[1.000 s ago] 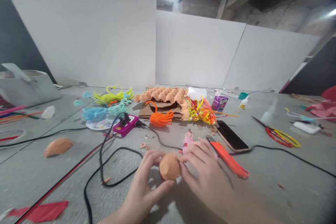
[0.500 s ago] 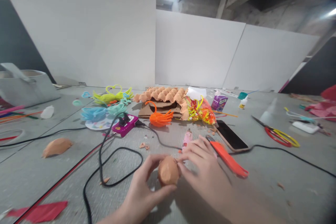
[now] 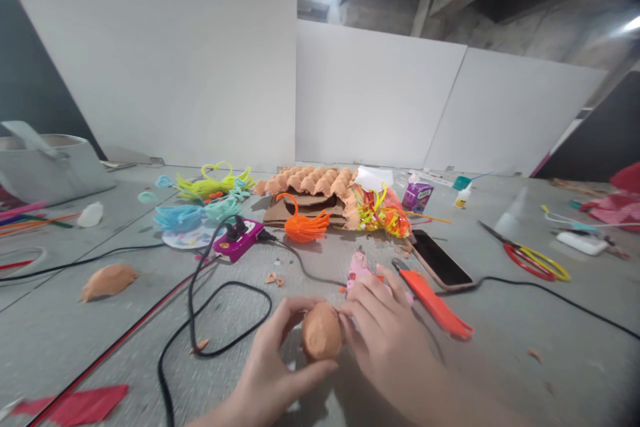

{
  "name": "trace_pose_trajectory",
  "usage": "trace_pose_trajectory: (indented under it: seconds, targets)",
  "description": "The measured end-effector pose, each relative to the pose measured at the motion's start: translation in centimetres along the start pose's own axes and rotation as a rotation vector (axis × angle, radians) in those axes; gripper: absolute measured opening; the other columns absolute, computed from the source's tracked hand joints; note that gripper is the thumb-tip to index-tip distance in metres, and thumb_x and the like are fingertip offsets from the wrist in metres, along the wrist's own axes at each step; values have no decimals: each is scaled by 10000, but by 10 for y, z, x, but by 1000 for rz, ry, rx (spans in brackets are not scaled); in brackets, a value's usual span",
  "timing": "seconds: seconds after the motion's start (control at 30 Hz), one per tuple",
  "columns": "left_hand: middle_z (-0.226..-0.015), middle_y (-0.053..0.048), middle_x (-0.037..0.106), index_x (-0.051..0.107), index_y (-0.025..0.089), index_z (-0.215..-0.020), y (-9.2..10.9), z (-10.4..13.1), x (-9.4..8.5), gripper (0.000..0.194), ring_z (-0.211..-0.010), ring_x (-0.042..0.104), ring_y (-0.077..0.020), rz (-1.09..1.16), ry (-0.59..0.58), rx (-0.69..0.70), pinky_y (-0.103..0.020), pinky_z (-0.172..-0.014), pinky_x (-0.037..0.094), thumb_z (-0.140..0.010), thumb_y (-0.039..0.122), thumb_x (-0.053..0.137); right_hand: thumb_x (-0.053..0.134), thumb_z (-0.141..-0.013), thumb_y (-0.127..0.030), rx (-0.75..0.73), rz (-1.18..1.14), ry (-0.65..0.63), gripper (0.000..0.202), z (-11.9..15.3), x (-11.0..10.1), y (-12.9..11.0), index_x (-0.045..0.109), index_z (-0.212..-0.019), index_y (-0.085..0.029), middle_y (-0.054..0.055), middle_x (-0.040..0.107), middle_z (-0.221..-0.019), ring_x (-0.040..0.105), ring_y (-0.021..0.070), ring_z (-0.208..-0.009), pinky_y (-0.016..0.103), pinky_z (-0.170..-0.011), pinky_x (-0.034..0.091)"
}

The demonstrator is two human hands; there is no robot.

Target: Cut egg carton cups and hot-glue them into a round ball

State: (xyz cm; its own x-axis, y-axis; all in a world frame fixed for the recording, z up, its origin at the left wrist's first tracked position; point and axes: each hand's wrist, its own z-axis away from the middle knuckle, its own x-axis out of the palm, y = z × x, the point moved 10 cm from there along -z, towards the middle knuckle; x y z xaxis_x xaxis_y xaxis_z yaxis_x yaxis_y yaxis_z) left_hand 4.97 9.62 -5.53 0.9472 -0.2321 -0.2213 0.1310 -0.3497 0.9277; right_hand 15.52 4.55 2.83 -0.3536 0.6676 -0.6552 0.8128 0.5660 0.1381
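An egg-shaped piece of brown egg carton [image 3: 322, 331] is in front of me, above the floor. My left hand [image 3: 280, 353] curls round its left side, thumb below and fingers above. The fingertips of my right hand [image 3: 383, 320] pinch at its right edge; whether they grip a small bit there is hidden. Just beyond my right hand lies a pink glue gun [image 3: 358, 265], partly covered by the fingers. To its right is an orange utility knife [image 3: 437, 303] with its blade out.
A dark phone [image 3: 440, 259] and scissors [image 3: 530, 260] lie to the right. Ahead are an egg tray [image 3: 313, 179], orange pipe cleaners [image 3: 306, 225] and a purple power strip [image 3: 239, 240]. Black cables [image 3: 220, 283] loop at left, near a cut carton piece [image 3: 109, 280].
My right hand has shifted slightly, its fingers lower and more curled at the piece's edge, so more of the glue gun shows. The carton piece has tilted or turned a little.
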Motion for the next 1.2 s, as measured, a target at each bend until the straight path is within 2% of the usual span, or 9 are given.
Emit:
trace_pose_trajectory:
  seconds: [0.13,0.27,0.37,0.47,0.53,0.6,0.77,1.0,1.2]
  targets:
    - [-1048,-49,653,557,253,-1029,-2,0,2,457,-1014,616,-263,1,-10,-1,-381,-884,498,-635,220,787,308,-894,-44,-31,25,28,389,1,-1,-3,622,-700,-166,68,664,-763,582,224,-859,401,-957,335]
    - [-1111,-65,628,556,272,-1057,-2,1,-1,442,-1062,596,-276,-58,17,7,-422,-910,486,-669,223,762,347,-927,-110,73,-109,-4,379,-4,-2,7,589,-648,-195,13,626,-675,580,190,-763,372,-900,368]
    - [-1231,-90,526,633,275,-993,15,3,-19,403,-1166,502,-339,-296,197,122,-510,-969,417,-627,286,802,363,-954,-162,139,-207,-6,374,-6,-3,16,577,-650,-201,-5,615,-668,576,171,-746,381,-951,340]
    - [-1185,-81,510,672,284,-975,32,9,-36,354,-1130,499,-339,-446,385,219,-514,-958,409,-643,335,783,361,-957,-157,144,-165,29,360,-4,-4,22,603,-693,-195,8,634,-710,581,171,-762,409,-993,304]
    - [-1074,-59,575,638,279,-1009,28,8,-44,257,-1049,558,-284,-380,449,186,-464,-929,440,-755,302,670,370,-948,-146,135,-108,33,345,-2,-1,27,621,-715,-187,21,641,-726,579,179,-759,440,-996,300]
    - [-964,-40,632,601,251,-969,10,6,-50,168,-952,611,-241,-266,488,50,-411,-870,480,-804,279,594,376,-942,-140,133,-63,23,337,0,5,32,626,-720,-185,29,643,-732,577,188,-767,465,-991,305]
    - [-783,-4,668,595,217,-928,-21,1,-45,173,-770,658,-190,-99,426,-163,-311,-717,525,-773,289,615,372,-942,-131,122,-13,7,340,1,12,40,629,-722,-169,45,658,-763,583,202,-807,479,-988,312]
    - [-715,10,695,635,203,-864,-29,-1,-38,180,-703,673,-178,-21,374,-252,-278,-674,530,-698,251,687,394,-943,-146,141,-26,32,327,0,10,43,631,-720,-170,42,653,-747,573,207,-819,490,-984,323]
    - [-699,-9,749,724,223,-751,-25,1,-29,95,-685,688,-213,-143,262,-287,-293,-643,511,-725,290,662,409,-937,-144,145,-35,51,321,-2,6,44,630,-706,-174,45,645,-723,563,211,-807,499,-986,319]
